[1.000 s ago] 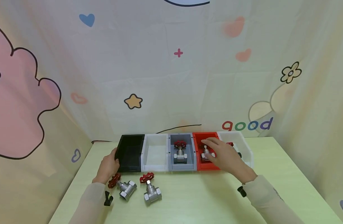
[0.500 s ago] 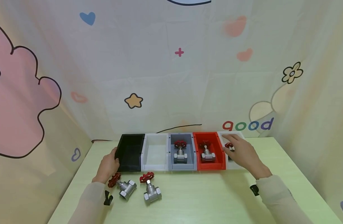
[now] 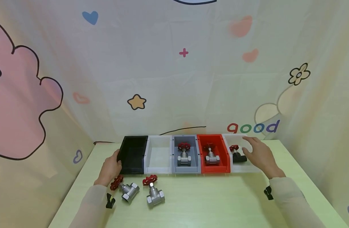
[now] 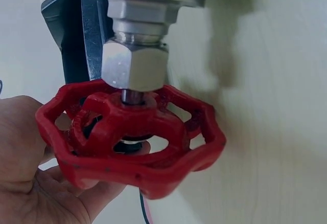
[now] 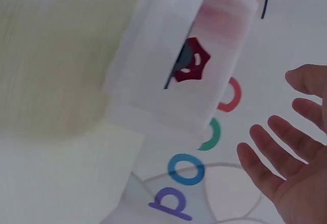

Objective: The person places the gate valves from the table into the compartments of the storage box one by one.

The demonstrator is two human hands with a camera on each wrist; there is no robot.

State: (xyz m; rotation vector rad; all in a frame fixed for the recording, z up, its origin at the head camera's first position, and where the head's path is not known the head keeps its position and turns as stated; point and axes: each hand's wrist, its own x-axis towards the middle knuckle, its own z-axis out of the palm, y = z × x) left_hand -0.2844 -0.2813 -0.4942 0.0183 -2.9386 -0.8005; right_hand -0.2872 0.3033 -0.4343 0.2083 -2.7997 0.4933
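Observation:
My left hand (image 3: 109, 169) holds the left side of the black bin (image 3: 122, 158); in the left wrist view, a gate valve's red handwheel (image 4: 133, 168) hides part of its fingers. My right hand (image 3: 261, 158) hovers at the right edge of the translucent white end bin (image 3: 244, 168), its fingers (image 5: 260, 170) spread and holding nothing. Inside that bin lies a black valve (image 3: 238, 157) with a red handwheel. A silver gate valve (image 3: 184, 158) lies in the grey bin (image 3: 195, 169), another silver valve (image 3: 212, 159) in the red bin (image 3: 225, 167).
Between the black and grey bins stands a white bin (image 3: 158, 171). Two silver gate valves with red wheels, a left one (image 3: 129, 192) and a right one (image 3: 155, 197), lie on the table (image 3: 202, 202) before the row. A printed curtain (image 3: 174, 82) hangs behind.
My right hand has moved right, from over the red bin to the right side of the end bin, uncovering the valves in both. My left hand stays at the black bin.

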